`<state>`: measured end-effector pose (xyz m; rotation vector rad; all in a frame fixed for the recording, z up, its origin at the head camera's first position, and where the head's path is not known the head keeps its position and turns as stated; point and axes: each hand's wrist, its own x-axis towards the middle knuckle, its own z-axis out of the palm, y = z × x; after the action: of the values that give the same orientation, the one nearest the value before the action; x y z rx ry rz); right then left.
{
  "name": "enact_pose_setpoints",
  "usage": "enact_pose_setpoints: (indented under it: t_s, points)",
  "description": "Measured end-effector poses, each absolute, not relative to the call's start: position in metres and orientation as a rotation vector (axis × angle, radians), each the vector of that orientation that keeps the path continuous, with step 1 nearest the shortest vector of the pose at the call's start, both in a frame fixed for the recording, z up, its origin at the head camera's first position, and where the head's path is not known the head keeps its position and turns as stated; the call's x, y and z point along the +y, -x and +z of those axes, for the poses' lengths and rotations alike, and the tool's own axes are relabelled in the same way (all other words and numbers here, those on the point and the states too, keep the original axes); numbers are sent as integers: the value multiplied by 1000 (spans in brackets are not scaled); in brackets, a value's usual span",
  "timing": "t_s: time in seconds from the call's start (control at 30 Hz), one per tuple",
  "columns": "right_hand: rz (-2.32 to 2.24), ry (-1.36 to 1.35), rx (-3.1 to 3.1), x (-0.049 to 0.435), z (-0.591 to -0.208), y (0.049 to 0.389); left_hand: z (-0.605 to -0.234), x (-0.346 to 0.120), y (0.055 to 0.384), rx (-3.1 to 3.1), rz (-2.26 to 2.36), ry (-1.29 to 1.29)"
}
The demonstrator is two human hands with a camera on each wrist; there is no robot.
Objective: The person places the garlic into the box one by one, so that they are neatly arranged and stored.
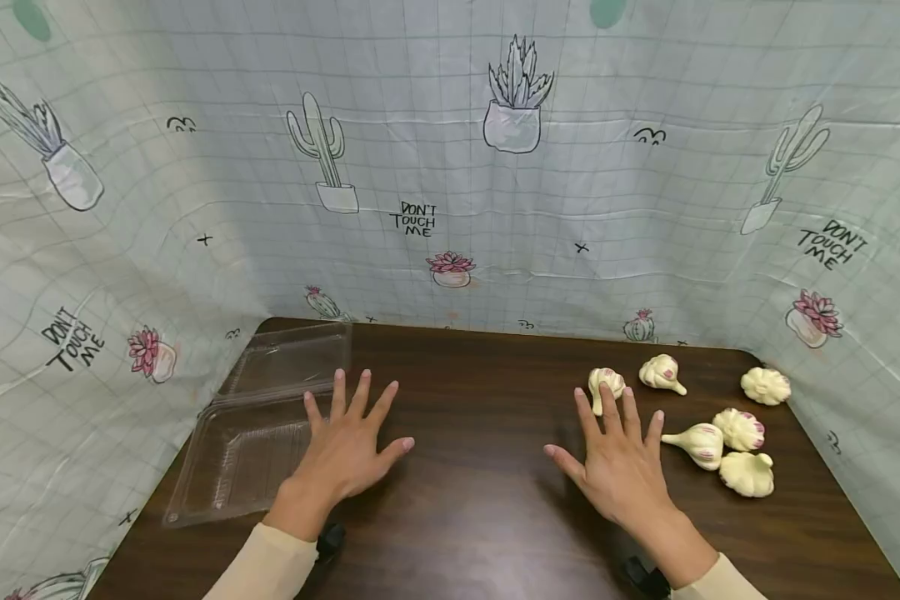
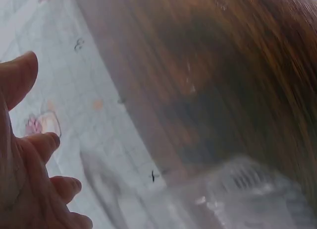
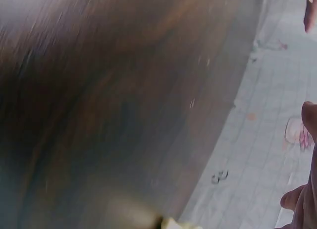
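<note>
Garlic (image 1: 738,428) lies at the right of the table (image 1: 480,500), six cream bulbs in all, several streaked with pink. We see three of them bunched together, the left bulb (image 1: 701,446) of that bunch pointing its stem left toward the right hand (image 1: 621,471). A far-right bulb (image 1: 766,386) sits apart near the table's corner, a far bulb (image 1: 658,372) lies left of it, and the leftmost bulb (image 1: 597,393) is partly hidden behind the right hand's fingertips; we cannot tell whether they touch it.

That hand is palm down with its fingers and thumb spread, and we see nothing in its grip. The left hand (image 1: 345,454) is likewise palm down, spread and holding nothing. It overlaps the right side of a clear plastic box (image 1: 232,450), though we cannot tell if the two touch. The box lies at the left, unfolded, with its lid (image 1: 292,358) on the far side.

We note a pale sleeve (image 1: 266,562) on each arm and a dark band (image 1: 332,542) at each wrist. A pale curtain (image 1: 450,175) stands left, right and far, printed with grid lines, potted cacti (image 1: 337,197) and the words "DON'T TOUCH ME".
</note>
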<state>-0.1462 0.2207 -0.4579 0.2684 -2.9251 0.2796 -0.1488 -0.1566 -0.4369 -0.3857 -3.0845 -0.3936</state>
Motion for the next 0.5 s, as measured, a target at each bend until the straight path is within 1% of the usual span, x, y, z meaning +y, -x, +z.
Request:
enact_pose_setpoints:
  t_s: [0.13, 0.27, 0.37, 0.5]
  points:
    - [307, -327, -2929, 206, -459, 149, -430, -177, 144, -3059, -400, 333]
    - [366, -420, -2906, 177, -457, 157, -423, -208, 136, -3064, -425, 247]
    - [435, -540, -2866, 144, -453, 160, -422, -239, 130, -3089, -484, 158]
    - [508, -791, -2856, 84, -450, 155, -426, -288, 120, -3116, -535, 24]
